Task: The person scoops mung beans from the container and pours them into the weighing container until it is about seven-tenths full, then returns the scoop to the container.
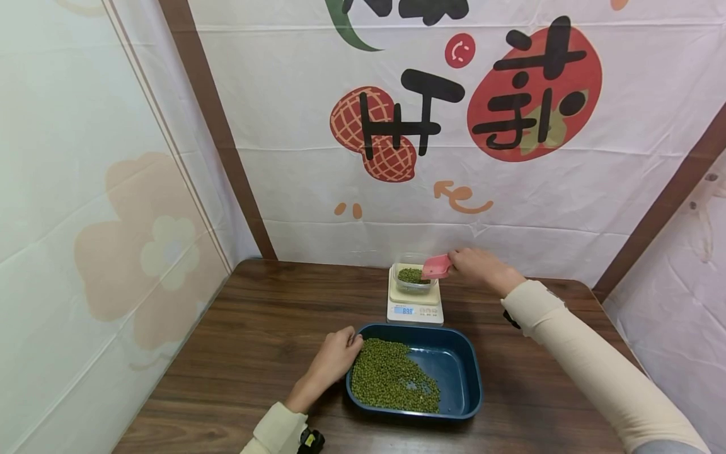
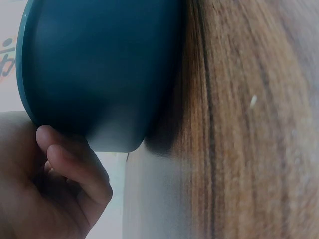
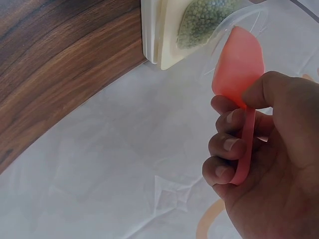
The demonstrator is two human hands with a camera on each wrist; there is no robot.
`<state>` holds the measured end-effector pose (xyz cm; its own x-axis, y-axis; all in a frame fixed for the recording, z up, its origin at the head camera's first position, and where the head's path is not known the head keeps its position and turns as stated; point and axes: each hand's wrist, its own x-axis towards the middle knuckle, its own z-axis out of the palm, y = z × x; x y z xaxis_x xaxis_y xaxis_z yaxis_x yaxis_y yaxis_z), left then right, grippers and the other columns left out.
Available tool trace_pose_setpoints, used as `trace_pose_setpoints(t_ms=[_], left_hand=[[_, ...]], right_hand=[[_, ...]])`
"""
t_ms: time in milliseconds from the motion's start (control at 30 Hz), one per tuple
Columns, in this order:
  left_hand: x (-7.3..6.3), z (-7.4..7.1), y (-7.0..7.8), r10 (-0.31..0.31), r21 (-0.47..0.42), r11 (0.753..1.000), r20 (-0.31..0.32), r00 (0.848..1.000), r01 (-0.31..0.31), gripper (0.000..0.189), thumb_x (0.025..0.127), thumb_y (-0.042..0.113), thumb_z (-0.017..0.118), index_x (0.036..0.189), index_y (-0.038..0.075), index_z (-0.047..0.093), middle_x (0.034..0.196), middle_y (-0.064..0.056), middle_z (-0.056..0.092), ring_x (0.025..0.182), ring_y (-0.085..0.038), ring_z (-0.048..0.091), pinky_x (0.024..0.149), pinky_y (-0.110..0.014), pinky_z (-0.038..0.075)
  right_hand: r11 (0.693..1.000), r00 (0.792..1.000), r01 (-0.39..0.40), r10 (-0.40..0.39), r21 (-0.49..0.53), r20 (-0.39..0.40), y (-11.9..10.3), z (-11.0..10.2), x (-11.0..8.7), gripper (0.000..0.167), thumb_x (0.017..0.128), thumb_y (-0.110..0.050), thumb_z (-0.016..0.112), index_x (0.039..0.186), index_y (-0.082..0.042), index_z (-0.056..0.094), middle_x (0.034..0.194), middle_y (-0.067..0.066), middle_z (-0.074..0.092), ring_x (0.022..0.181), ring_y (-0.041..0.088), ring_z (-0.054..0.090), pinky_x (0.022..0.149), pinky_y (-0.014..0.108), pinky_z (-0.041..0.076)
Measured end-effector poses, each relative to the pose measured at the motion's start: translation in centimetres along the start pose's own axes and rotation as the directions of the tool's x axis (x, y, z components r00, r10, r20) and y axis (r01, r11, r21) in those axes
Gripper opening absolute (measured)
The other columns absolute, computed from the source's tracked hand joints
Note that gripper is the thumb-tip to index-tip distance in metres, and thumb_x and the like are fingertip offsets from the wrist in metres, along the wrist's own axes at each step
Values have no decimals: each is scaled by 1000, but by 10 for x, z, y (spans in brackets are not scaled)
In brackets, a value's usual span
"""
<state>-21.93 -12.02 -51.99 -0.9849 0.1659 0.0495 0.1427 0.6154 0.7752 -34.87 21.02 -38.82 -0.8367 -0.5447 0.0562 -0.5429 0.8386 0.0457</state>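
My right hand (image 1: 479, 268) grips the handle of a pink scoop (image 3: 240, 62), fingers curled round it. The scoop is tilted at the rim of a clear plastic container (image 1: 416, 287), which holds a small heap of green mung beans (image 3: 202, 22). That container stands on a white kitchen scale (image 1: 397, 313) whose lit display looks like 898, its decimal point too small to read. My left hand (image 1: 334, 353) holds the rim of a dark blue tray (image 1: 478, 378) at its left side, fingers bent against the wall (image 2: 104, 64). Mung beans (image 1: 391, 378) cover the tray's left part.
The brown wooden table (image 1: 272, 359) carries the scale behind the tray, close to the back edge. A white printed cloth (image 1: 317, 233) hangs right behind the table, and another cloth (image 1: 113, 252) runs along the left side.
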Motion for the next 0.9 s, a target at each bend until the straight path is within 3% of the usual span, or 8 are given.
trace_pose_setpoints(t_ms=[467, 900], left_hand=[[1, 0, 1, -6, 8, 1000, 2, 1000, 6, 40, 111, 19, 50, 73, 15, 40, 58, 4, 36, 48, -11, 35, 48, -23, 32], [1, -1, 2, -13, -3, 1000, 12, 1000, 14, 40, 112, 19, 50, 73, 15, 41, 57, 4, 38, 44, -10, 38, 45, -24, 35]], right_hand=[[1000, 1000, -5, 5, -23, -30, 3, 1, -2, 14, 100, -13, 71, 102, 0, 67, 87, 12, 67, 74, 26, 59, 71, 43, 54], [1000, 998, -4, 6, 30, -54, 3, 1, -13, 14, 102, -14, 68, 100, -1, 65, 81, 8, 64, 70, 22, 54, 68, 40, 52]])
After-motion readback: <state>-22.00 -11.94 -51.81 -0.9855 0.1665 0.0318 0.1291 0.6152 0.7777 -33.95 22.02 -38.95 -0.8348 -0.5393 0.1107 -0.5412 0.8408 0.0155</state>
